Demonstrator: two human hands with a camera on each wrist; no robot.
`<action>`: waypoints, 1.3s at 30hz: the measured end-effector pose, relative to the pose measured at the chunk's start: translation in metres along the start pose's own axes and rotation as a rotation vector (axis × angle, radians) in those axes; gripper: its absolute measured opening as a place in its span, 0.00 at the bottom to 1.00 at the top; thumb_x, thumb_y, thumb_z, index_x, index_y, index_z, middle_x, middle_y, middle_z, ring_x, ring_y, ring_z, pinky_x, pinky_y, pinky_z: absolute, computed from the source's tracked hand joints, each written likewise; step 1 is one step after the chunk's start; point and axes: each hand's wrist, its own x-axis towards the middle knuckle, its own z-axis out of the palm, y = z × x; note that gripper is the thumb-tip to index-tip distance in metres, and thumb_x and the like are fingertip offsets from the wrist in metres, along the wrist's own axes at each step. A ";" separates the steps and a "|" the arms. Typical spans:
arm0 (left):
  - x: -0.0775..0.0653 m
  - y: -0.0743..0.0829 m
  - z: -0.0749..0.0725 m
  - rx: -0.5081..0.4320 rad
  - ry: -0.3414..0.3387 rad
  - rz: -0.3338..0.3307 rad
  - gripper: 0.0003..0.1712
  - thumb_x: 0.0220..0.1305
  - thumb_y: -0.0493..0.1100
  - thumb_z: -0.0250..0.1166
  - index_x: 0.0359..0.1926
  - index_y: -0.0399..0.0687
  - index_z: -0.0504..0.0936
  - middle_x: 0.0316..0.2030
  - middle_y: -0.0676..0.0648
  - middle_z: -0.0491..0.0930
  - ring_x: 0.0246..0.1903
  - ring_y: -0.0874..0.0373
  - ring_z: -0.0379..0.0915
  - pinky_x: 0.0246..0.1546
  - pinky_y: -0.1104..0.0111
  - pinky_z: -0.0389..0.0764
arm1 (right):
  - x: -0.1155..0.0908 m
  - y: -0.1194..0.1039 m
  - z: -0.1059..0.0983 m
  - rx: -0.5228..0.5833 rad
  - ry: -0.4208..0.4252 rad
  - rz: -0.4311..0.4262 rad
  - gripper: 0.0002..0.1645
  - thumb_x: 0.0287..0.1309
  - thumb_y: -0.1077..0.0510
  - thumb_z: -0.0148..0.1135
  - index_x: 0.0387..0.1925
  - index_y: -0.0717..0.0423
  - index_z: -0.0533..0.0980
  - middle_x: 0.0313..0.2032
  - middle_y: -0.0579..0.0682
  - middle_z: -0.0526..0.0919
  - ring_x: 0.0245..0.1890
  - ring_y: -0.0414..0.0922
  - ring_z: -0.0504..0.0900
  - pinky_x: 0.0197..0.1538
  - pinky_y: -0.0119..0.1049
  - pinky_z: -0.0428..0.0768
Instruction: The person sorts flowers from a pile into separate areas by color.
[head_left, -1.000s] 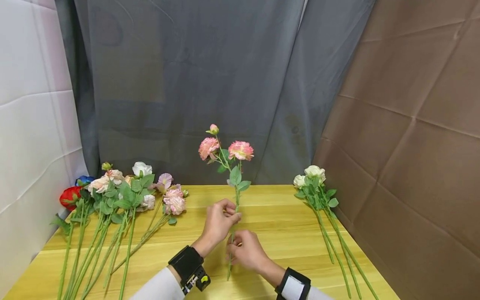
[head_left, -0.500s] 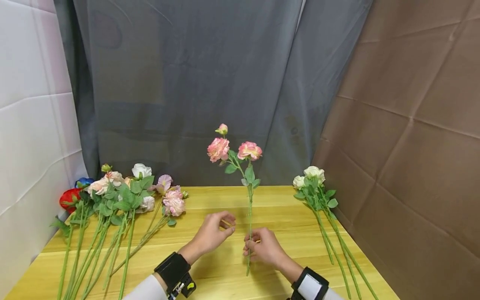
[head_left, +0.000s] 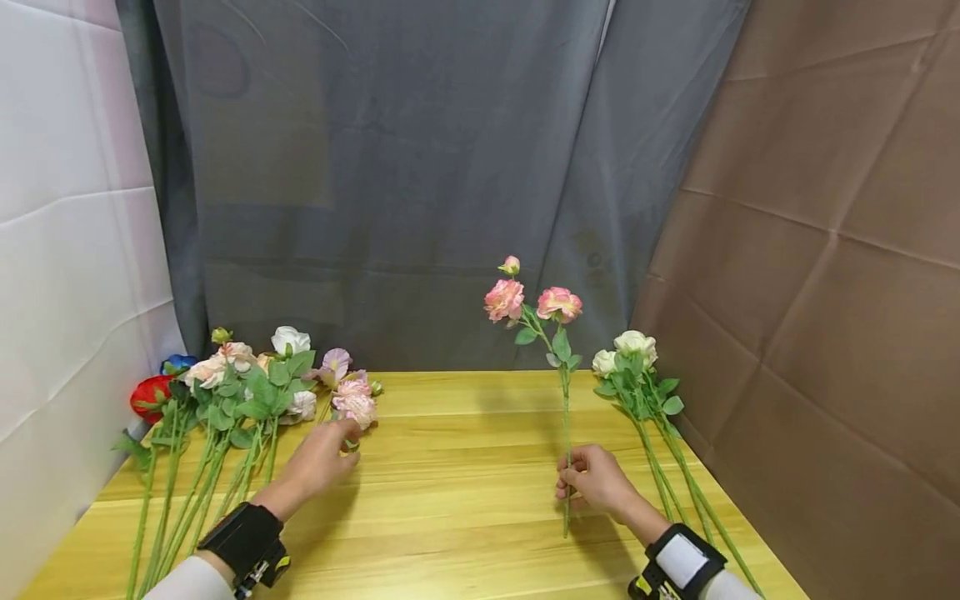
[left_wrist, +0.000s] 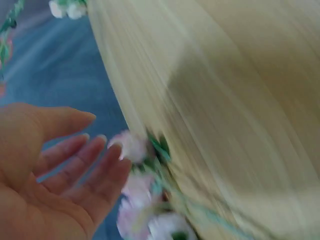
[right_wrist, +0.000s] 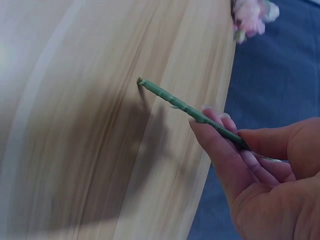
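Observation:
My right hand [head_left: 596, 481] pinches the lower stem of a pink peony stem [head_left: 559, 305] between thumb and fingers, holding it upright over the table; it carries two blooms and a bud. In the right wrist view the cut end of its green stem [right_wrist: 170, 98] sticks out past the fingers. My left hand [head_left: 321, 460] is over the left part of the table, just in front of a pale pink flower [head_left: 355, 402]. The left wrist view shows its fingers [left_wrist: 70, 160] loosely extended with nothing held, near blurred pink flowers [left_wrist: 137, 200].
A row of artificial flowers lies at the left, with a red bloom [head_left: 151, 397], peach bloom [head_left: 206, 372], white rose [head_left: 290, 340] and lilac bloom [head_left: 335, 364]. White roses [head_left: 634, 347] lie at the right. Grey cloth [head_left: 405, 183] hangs behind the wooden table [head_left: 450, 500].
My left hand has let go of the peony stem and moved left to the pale pink flower. The right hand has carried the peony stem to the right.

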 end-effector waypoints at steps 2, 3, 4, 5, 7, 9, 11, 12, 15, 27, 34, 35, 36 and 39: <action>-0.005 -0.010 -0.008 0.075 0.014 -0.014 0.12 0.50 0.26 0.70 0.38 0.36 0.83 0.34 0.41 0.84 0.34 0.49 0.81 0.35 0.56 0.83 | 0.000 0.005 -0.010 0.000 -0.001 0.013 0.07 0.72 0.70 0.52 0.43 0.73 0.75 0.31 0.62 0.82 0.33 0.58 0.87 0.32 0.56 0.86; -0.007 -0.014 -0.011 0.104 0.018 -0.023 0.12 0.49 0.25 0.69 0.38 0.35 0.83 0.34 0.41 0.84 0.35 0.48 0.81 0.35 0.54 0.83 | 0.000 0.007 -0.014 -0.002 -0.002 0.021 0.07 0.72 0.70 0.52 0.43 0.73 0.75 0.30 0.62 0.82 0.32 0.58 0.87 0.32 0.56 0.86; -0.009 -0.018 -0.014 0.125 0.022 -0.029 0.12 0.48 0.25 0.68 0.37 0.35 0.83 0.34 0.41 0.84 0.35 0.48 0.81 0.35 0.54 0.83 | 0.000 0.009 -0.018 -0.006 -0.002 0.027 0.07 0.72 0.70 0.52 0.43 0.73 0.75 0.30 0.62 0.82 0.32 0.58 0.87 0.32 0.56 0.86; -0.011 -0.021 -0.016 0.139 0.025 -0.032 0.12 0.48 0.25 0.68 0.37 0.34 0.83 0.33 0.41 0.84 0.35 0.47 0.81 0.35 0.53 0.83 | 0.000 0.011 -0.022 -0.011 0.001 0.034 0.07 0.72 0.70 0.52 0.43 0.73 0.75 0.30 0.62 0.82 0.32 0.58 0.86 0.31 0.55 0.85; -0.015 -0.026 -0.019 0.162 0.021 -0.041 0.11 0.49 0.25 0.68 0.36 0.34 0.82 0.33 0.41 0.84 0.35 0.47 0.81 0.35 0.52 0.82 | 0.002 0.016 -0.029 -0.016 0.008 0.054 0.07 0.72 0.70 0.52 0.42 0.73 0.75 0.30 0.62 0.82 0.32 0.58 0.86 0.31 0.54 0.85; -0.018 -0.030 -0.021 0.172 0.006 -0.052 0.09 0.51 0.27 0.69 0.35 0.34 0.82 0.33 0.41 0.83 0.35 0.47 0.81 0.34 0.53 0.82 | 0.003 0.020 -0.033 -0.026 0.015 0.067 0.06 0.72 0.70 0.51 0.41 0.72 0.74 0.30 0.62 0.82 0.31 0.58 0.86 0.30 0.53 0.85; -0.020 -0.033 -0.022 0.183 -0.010 -0.068 0.07 0.53 0.28 0.70 0.34 0.35 0.81 0.32 0.42 0.82 0.33 0.49 0.79 0.32 0.54 0.80 | 0.004 0.023 -0.037 -0.043 0.017 0.075 0.06 0.71 0.70 0.52 0.40 0.72 0.74 0.29 0.62 0.82 0.30 0.57 0.86 0.28 0.52 0.84; -0.021 -0.034 -0.022 0.188 -0.019 -0.079 0.07 0.54 0.28 0.70 0.34 0.36 0.81 0.31 0.43 0.81 0.32 0.50 0.78 0.31 0.55 0.79 | 0.005 0.025 -0.039 -0.048 0.013 0.084 0.06 0.71 0.70 0.52 0.39 0.72 0.74 0.29 0.62 0.82 0.30 0.57 0.86 0.28 0.50 0.84; -0.025 -0.037 -0.024 0.214 -0.033 -0.107 0.08 0.53 0.28 0.70 0.35 0.35 0.81 0.31 0.42 0.81 0.32 0.49 0.78 0.31 0.55 0.79 | 0.006 0.032 -0.042 -0.079 -0.008 0.099 0.06 0.69 0.71 0.53 0.38 0.73 0.75 0.27 0.61 0.83 0.27 0.56 0.86 0.24 0.46 0.81; -0.032 -0.047 -0.032 0.236 -0.027 -0.199 0.11 0.54 0.27 0.67 0.40 0.27 0.80 0.36 0.33 0.82 0.38 0.36 0.81 0.35 0.49 0.82 | 0.010 0.052 -0.053 -0.163 0.006 0.268 0.08 0.66 0.74 0.51 0.30 0.66 0.70 0.24 0.62 0.80 0.19 0.51 0.82 0.22 0.38 0.77; -0.035 -0.047 -0.033 0.224 -0.041 -0.194 0.07 0.53 0.26 0.65 0.35 0.31 0.80 0.32 0.38 0.80 0.32 0.43 0.78 0.29 0.56 0.77 | 0.016 0.064 -0.058 -0.418 0.053 0.198 0.21 0.59 0.76 0.50 0.18 0.52 0.60 0.15 0.51 0.71 0.14 0.43 0.70 0.19 0.32 0.64; -0.035 -0.047 -0.032 0.222 -0.049 -0.184 0.05 0.53 0.26 0.65 0.32 0.34 0.79 0.29 0.41 0.78 0.29 0.47 0.75 0.27 0.59 0.73 | 0.017 0.065 -0.059 -0.475 0.060 0.188 0.22 0.58 0.75 0.50 0.17 0.51 0.59 0.14 0.49 0.68 0.14 0.42 0.66 0.20 0.32 0.61; -0.035 -0.046 -0.031 0.223 -0.062 -0.176 0.05 0.54 0.27 0.65 0.29 0.37 0.78 0.26 0.45 0.75 0.27 0.51 0.70 0.26 0.62 0.68 | 0.018 0.066 -0.060 -0.524 0.063 0.178 0.22 0.57 0.75 0.50 0.17 0.51 0.60 0.14 0.48 0.65 0.15 0.41 0.62 0.21 0.32 0.59; -0.035 -0.045 -0.029 0.242 -0.083 -0.132 0.12 0.53 0.28 0.65 0.23 0.44 0.72 0.21 0.51 0.61 0.23 0.56 0.58 0.25 0.65 0.58 | 0.020 0.067 -0.061 -0.673 0.067 0.154 0.12 0.56 0.72 0.54 0.21 0.58 0.72 0.20 0.51 0.72 0.20 0.45 0.67 0.24 0.37 0.65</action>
